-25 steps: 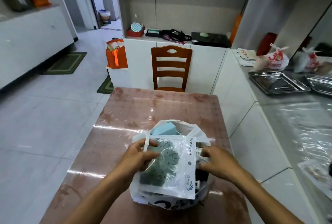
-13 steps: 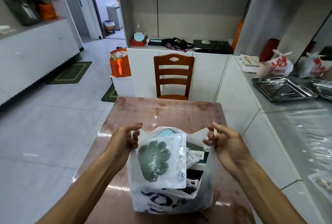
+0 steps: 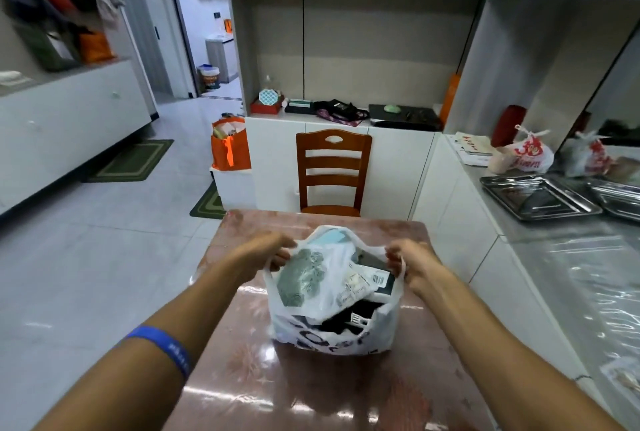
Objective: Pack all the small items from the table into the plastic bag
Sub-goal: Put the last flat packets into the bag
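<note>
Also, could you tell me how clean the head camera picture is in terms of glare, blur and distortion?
Head view: white glare streaks lie across the glossy table and on the floor at left; the cupboard edges bow outward from the wide lens; the left hand and right hand on the plastic bag are slightly soft, and the bag's print is too blurred to read.

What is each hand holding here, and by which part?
Both hold the plastic bag: left hand on its left handle, right hand on its right handle.
</note>
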